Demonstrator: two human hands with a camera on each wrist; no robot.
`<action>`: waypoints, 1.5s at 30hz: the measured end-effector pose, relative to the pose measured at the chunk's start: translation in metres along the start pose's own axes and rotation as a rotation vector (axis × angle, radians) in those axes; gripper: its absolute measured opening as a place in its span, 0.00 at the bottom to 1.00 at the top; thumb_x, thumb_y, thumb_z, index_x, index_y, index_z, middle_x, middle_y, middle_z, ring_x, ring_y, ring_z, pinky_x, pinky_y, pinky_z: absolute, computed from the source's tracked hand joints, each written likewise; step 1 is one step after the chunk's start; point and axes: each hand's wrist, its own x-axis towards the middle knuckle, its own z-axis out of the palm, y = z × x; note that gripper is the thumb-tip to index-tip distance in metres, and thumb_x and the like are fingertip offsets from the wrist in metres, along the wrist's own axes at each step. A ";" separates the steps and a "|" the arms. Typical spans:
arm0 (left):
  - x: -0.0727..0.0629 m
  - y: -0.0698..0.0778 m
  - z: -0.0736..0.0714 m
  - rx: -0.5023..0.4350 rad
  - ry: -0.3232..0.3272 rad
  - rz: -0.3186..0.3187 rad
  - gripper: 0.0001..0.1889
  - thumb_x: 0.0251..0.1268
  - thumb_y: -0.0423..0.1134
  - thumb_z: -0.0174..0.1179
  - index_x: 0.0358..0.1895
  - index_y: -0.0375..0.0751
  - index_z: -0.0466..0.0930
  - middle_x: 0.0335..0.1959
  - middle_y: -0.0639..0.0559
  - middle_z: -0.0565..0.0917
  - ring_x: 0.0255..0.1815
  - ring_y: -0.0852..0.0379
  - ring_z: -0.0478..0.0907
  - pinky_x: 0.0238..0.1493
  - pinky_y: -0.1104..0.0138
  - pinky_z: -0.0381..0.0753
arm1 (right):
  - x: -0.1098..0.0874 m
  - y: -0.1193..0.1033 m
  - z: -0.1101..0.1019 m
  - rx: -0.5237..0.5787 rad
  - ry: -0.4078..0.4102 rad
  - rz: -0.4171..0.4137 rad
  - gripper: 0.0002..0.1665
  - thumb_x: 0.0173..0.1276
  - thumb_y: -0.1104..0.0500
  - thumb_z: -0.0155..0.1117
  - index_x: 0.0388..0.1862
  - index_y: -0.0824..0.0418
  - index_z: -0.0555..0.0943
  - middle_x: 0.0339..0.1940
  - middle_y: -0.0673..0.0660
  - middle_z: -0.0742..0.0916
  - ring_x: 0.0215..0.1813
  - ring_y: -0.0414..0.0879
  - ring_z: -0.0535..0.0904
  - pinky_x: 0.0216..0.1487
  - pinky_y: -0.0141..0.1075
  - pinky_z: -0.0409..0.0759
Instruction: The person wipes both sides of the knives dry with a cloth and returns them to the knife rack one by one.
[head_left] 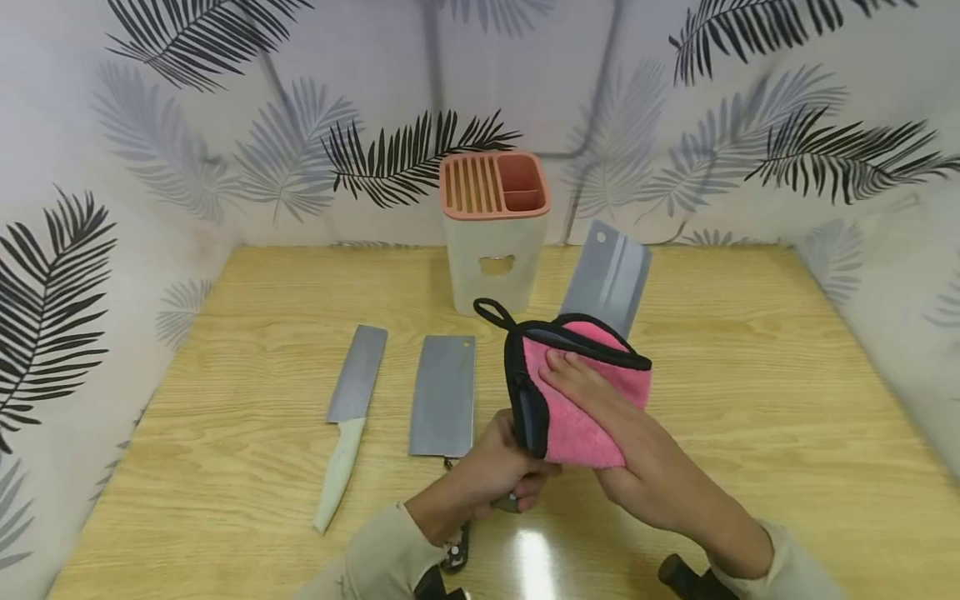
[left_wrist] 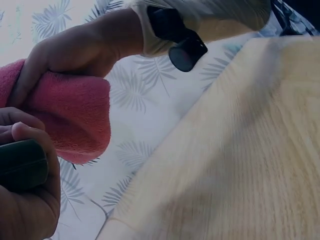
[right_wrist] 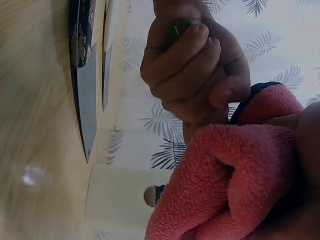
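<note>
Left hand, head view: the left hand (head_left: 498,467) has its grip curled round the handle of a cleaver (head_left: 609,279), its blade slanting up toward the back edge of the counter (head_left: 750,375).
Right hand, head view: the right hand (head_left: 633,442) has its grip on a pink cloth (head_left: 573,437) folded over that blade, fingers nearly straight on top.
Other blades, head view: a second cleaver (head_left: 442,396) lies left of the cloth; a white-handled knife (head_left: 350,427) lies farther toward the counter's left edge.
Knife holder, head view: the knife holder (head_left: 495,237), cream with an orange slotted top, stands upright near the middle of the back edge.
Handle, left wrist view: dark green, held in the left fingers; the cloth hangs beside it.
Counter side, right wrist view: the second cleaver's worn, dark handle lies near the knife; the cloth bunches in thick folds.
</note>
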 end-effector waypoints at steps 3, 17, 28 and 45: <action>0.000 0.003 0.001 0.031 -0.023 -0.031 0.11 0.57 0.22 0.53 0.28 0.41 0.65 0.08 0.59 0.63 0.06 0.65 0.60 0.10 0.71 0.63 | 0.003 0.004 -0.006 0.022 0.010 0.040 0.53 0.48 0.80 0.49 0.78 0.58 0.62 0.80 0.51 0.67 0.82 0.38 0.55 0.79 0.23 0.49; -0.007 0.003 0.006 0.075 -0.049 -0.063 0.11 0.55 0.23 0.53 0.28 0.42 0.64 0.08 0.59 0.63 0.06 0.66 0.61 0.10 0.72 0.66 | 0.031 0.044 -0.038 0.147 0.107 0.252 0.42 0.68 0.75 0.47 0.79 0.51 0.60 0.80 0.54 0.66 0.81 0.32 0.55 0.73 0.17 0.54; -0.007 -0.002 0.013 0.077 -0.037 -0.059 0.12 0.56 0.23 0.52 0.27 0.44 0.63 0.08 0.61 0.63 0.05 0.68 0.62 0.09 0.74 0.66 | 0.041 0.085 -0.069 0.252 0.517 0.652 0.11 0.76 0.56 0.54 0.50 0.49 0.82 0.38 0.36 0.80 0.43 0.33 0.73 0.47 0.21 0.70; 0.001 0.011 0.006 0.023 0.069 0.041 0.12 0.66 0.29 0.50 0.23 0.44 0.65 0.07 0.61 0.65 0.06 0.67 0.64 0.12 0.72 0.68 | 0.009 0.012 -0.015 0.071 -0.039 -0.127 0.45 0.52 0.78 0.52 0.74 0.64 0.67 0.77 0.55 0.71 0.82 0.48 0.59 0.82 0.32 0.51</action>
